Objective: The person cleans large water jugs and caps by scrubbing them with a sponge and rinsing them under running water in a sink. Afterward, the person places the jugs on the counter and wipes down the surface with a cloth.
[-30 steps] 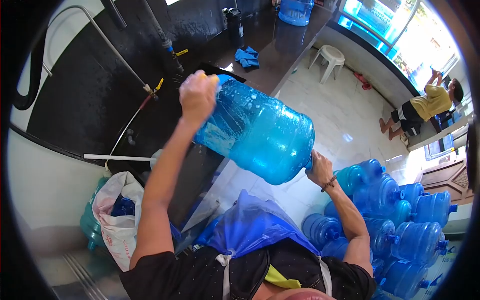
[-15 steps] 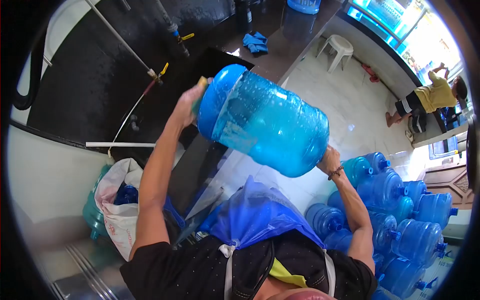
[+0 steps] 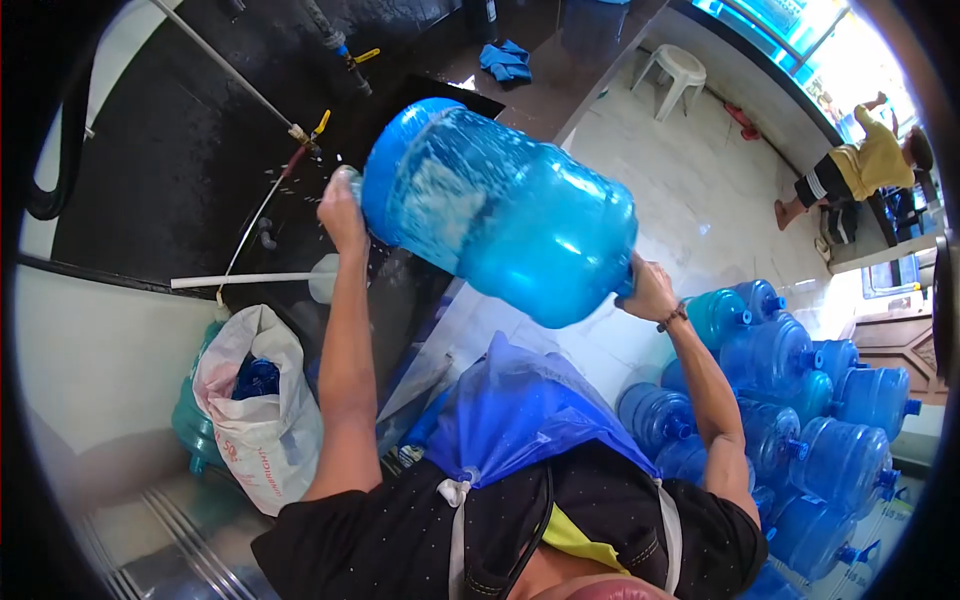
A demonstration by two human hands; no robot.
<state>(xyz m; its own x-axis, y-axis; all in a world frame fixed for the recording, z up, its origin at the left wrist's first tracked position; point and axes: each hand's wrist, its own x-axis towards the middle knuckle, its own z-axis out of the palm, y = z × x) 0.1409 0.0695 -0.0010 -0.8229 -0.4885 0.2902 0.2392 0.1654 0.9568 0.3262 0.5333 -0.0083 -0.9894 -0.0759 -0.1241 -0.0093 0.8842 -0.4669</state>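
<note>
A large blue water jug (image 3: 510,215) is held tilted over the dark sink edge, its base toward the upper left; water and froth show inside. My right hand (image 3: 652,290) is closed around the jug's neck end at the lower right. My left hand (image 3: 343,212) is beside the jug's base, fingers closed on a scrubbing sponge (image 3: 353,180) that is mostly hidden and blurred. Drops of water fly around this hand. A blue plastic apron (image 3: 530,410) covers my front.
Several blue jugs (image 3: 770,430) are stacked at the right. A white sack (image 3: 255,420) stands at the lower left. Yellow-handled valves (image 3: 321,122) and a blue cloth (image 3: 505,62) are near the sink. A white stool (image 3: 675,68) and a person in a yellow shirt (image 3: 868,180) are farther off.
The jug has moved slightly left and up. My left hand has moved from against its base out to the left and down, with drops now spraying. The right hand still grips the neck end.
</note>
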